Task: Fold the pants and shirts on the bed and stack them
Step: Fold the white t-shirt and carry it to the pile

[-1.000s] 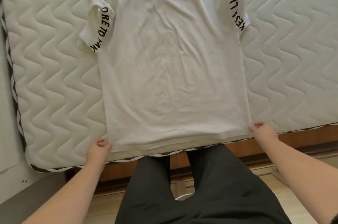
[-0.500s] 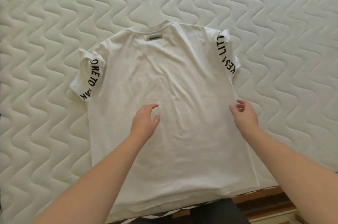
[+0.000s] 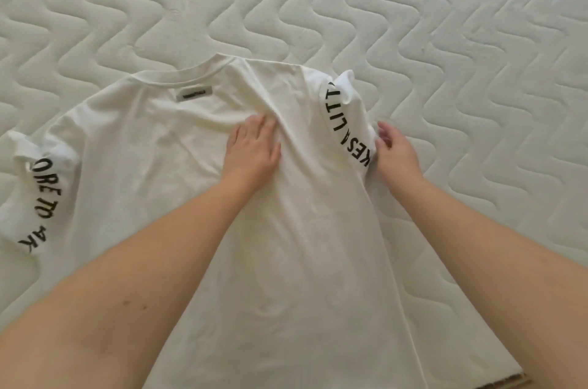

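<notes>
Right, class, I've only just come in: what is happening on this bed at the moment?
A person is starting to fold a white T-shirt spread flat, back up, on a quilted mattress. The left hand presses flat on the cloth below the collar, while the right hand takes hold of the edge of the right sleeve. No fold is made yet; the left sleeve lies spread out.

left grip (image 3: 253,150): bare hand, no ring, glove or watch | right grip (image 3: 396,151): bare hand, short plain nails | behind each grip: forearm bare to the frame edge, no sleeve or cuff in view | left forearm: a few small marks
</notes>
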Available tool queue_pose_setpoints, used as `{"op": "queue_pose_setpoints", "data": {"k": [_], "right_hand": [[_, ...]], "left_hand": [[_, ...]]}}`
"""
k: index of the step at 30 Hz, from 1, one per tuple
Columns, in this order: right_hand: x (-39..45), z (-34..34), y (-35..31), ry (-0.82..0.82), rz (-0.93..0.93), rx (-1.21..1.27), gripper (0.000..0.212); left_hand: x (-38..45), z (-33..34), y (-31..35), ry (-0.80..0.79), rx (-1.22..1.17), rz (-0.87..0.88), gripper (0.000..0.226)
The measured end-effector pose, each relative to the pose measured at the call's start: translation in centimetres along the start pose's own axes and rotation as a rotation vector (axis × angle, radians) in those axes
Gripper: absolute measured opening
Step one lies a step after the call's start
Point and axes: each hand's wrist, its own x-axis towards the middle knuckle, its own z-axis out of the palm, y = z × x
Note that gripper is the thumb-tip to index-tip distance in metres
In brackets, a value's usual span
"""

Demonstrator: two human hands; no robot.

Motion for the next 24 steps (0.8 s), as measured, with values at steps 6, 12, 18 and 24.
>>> {"op": "queue_pose_setpoints", "data": {"k": [6,12,18,24], "right_hand": [[5.0,2.4,-3.4,-0.02,-0.044,-0.145,0.055],[5.9,4.1,-5.4,-0.058,0.017,-0.386,0.015],[4.4,0.9,-2.9,0.118,0.003,-0.055,0.03],[3.4,-3.2,2.2,0.249,0.248,0.055,0.029]], "left_hand": [[2.4,3.1,-0.5,0.047,0.088,0.027,0.066],[2.9,4.3,-1.2,0.045,0.121,0.019,0.072],[3.0,4.2,-1.1,0.037,0.124,0.017,0.075],[3.1,4.3,-1.1,0.039,0.11,0.026,0.075]]}}
